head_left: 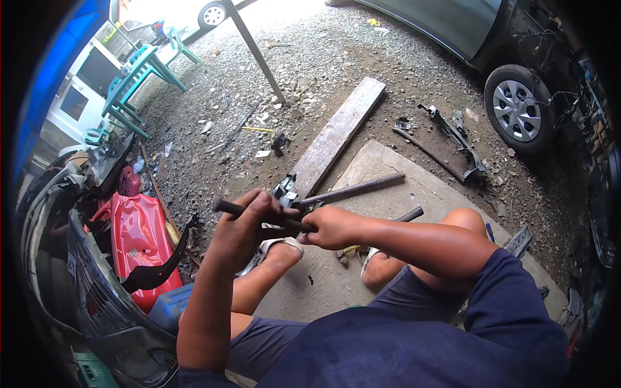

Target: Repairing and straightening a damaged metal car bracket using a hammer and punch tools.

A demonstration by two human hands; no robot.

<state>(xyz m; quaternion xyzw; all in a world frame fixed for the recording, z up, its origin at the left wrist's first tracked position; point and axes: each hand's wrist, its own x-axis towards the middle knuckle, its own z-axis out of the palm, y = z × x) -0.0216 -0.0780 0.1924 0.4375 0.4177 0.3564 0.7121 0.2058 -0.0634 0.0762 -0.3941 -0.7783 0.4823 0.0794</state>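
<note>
My left hand (244, 223) is closed around a dark metal rod (226, 207), whose blunt end sticks out to the left. The rod slants across to my right hand (333, 227), whose fingers are closed at its right end. Just beyond my hands, a silvery metal bracket (284, 187) is near the end of a wooden plank. A rusty pipe (362, 187) reaches from behind my hands out to the right. The end of another dark bar (412, 213) shows past my right forearm; the rest of it is hidden.
A worn plank (343, 132) lies on the gravel beside a concrete slab (375, 165). At right are a bent metal car part (456, 139), a thin bar (427, 154) and a car wheel (516, 108). A red panel (142, 236) and dark bumper (113, 310) lie at left.
</note>
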